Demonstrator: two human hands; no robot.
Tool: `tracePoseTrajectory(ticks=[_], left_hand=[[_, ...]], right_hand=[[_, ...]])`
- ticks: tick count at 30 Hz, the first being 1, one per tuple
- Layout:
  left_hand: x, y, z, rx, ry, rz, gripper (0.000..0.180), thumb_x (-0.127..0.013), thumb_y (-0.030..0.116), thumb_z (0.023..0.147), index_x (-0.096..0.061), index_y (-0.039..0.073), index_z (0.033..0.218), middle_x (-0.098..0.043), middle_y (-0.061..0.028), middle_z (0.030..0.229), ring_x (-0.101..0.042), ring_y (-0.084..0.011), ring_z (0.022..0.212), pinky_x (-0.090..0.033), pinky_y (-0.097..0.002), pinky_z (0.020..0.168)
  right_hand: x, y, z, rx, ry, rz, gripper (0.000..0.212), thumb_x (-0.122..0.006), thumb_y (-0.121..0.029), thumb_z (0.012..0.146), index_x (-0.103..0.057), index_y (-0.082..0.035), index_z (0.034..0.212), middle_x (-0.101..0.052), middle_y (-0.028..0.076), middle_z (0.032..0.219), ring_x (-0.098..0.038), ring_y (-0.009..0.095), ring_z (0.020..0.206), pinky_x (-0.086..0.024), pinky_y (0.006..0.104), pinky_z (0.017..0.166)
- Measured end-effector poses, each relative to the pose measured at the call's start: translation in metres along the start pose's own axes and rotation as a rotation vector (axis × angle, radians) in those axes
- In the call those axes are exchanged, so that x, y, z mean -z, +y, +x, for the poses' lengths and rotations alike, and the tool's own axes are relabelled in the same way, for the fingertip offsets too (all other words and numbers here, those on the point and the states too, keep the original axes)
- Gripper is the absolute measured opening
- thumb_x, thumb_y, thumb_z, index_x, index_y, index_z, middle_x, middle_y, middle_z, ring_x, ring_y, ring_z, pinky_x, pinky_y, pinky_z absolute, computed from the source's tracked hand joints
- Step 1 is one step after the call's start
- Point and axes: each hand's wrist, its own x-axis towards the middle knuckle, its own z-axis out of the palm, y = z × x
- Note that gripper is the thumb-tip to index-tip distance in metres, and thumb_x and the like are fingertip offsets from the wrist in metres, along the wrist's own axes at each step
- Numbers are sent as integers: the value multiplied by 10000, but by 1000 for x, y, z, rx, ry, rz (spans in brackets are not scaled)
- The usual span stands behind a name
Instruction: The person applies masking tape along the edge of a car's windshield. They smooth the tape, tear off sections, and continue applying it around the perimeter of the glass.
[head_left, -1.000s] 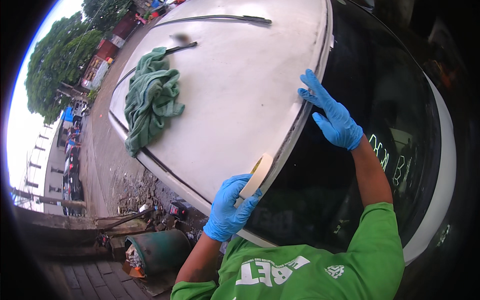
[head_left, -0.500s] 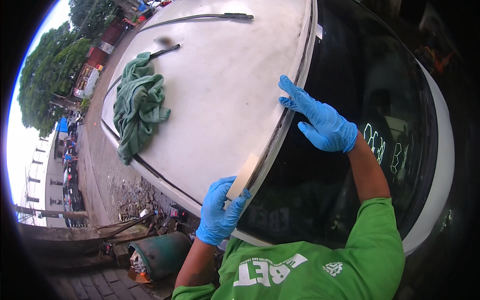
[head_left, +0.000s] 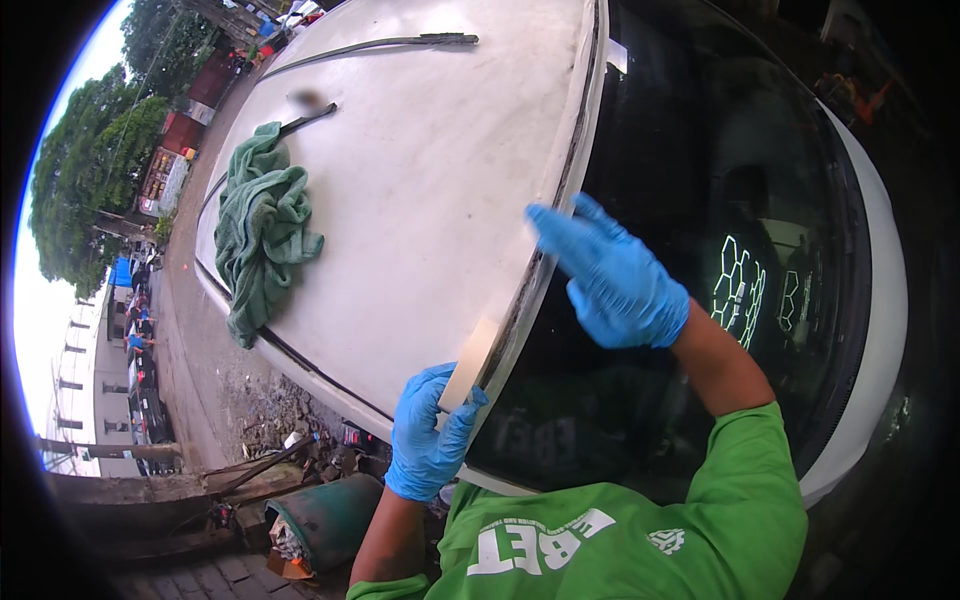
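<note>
My left hand (head_left: pixel 428 432), in a blue glove, is closed around a roll of masking tape (head_left: pixel 468 366), seen edge-on as a cream band. It is at the near corner of a white car panel (head_left: pixel 400 220), beside the seam with the dark glass (head_left: pixel 680 200). Farther along that seam is my right hand (head_left: pixel 615 275), also gloved in blue. Its fingers are stretched out and slightly blurred, with nothing visible in them. I cannot tell whether its fingertips touch the panel's edge.
A crumpled green cloth (head_left: pixel 262 225) lies over the panel's left edge. Thin black strips (head_left: pixel 370 44) run across the panel. Below left, a green bin (head_left: pixel 335 515) lies tipped with litter at its mouth, near rubble. Parked motorcycles (head_left: pixel 148 400) line the road.
My right hand has shifted nearer along the seam, and its fingers have lifted or turned. My left hand still holds the tape roll. The whole view has shifted slightly.
</note>
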Motion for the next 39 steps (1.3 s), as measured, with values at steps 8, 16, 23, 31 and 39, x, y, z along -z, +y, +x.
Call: tracePoseTrajectory(ticks=[8,16,23,31,39], left_hand=[[-2,8,1,11,30,39,246,-707,263,960,-712,23,1015,-697,-159,1115,-639,-338,1044,-485,-421,936],[3,8,7,-19,1,93,289,-692,296,968,-685,22,880,-665,-150,969,-616,-341,902,-479,-414,807],[-1,13,10,-27,21,149,316,-684,303,973,-659,10,856,-629,-152,896,-593,-348,825,-471,-426,754],[3,19,11,19,5,208,329,-677,313,980,-655,9,856,-618,-155,883,-586,-343,809,-463,-424,740],[6,19,13,59,-4,141,365,-659,331,993,-652,35,779,-616,-156,881,-590,-346,820,-461,-422,753]], right_hand=[[-1,33,17,-61,109,260,944,-465,127,781,-166,-88,1650,-275,220,1665,-434,392,1456,-389,457,1195],[-14,33,13,-81,97,242,944,-444,127,797,-163,-139,1658,-361,245,1615,-568,383,1344,-546,433,1030],[-13,41,24,-76,112,343,1013,-390,170,726,-147,-130,1663,-240,180,1696,-535,360,1386,-463,434,1136],[-13,37,16,-31,26,229,1010,-382,169,721,-133,-107,1661,-313,213,1657,-608,342,1308,-582,374,949],[-14,28,12,-167,-50,279,1076,-392,168,672,-114,-141,1665,-318,224,1648,-555,381,1352,-495,458,1110]])
